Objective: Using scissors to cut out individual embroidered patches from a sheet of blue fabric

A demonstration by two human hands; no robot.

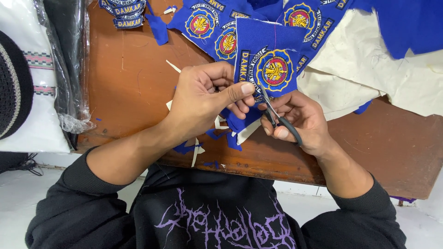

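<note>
My left hand [203,97] pinches the lower left edge of a blue cloth piece [272,50] that bears a round embroidered badge in red and yellow [274,70]. My right hand [300,117] grips small black-handled scissors [277,115], with the blades pointing up at the cloth's lower edge just under the badge. Both hands hover over the near edge of a brown wooden board [129,78].
More blue badge cloth [217,27] and cut badges [127,11] lie at the back. Cream fabric [369,69] covers the right side. Blue and white scraps [194,147] litter the board's near edge. Plastic-wrapped cloth [60,60] stands at the left.
</note>
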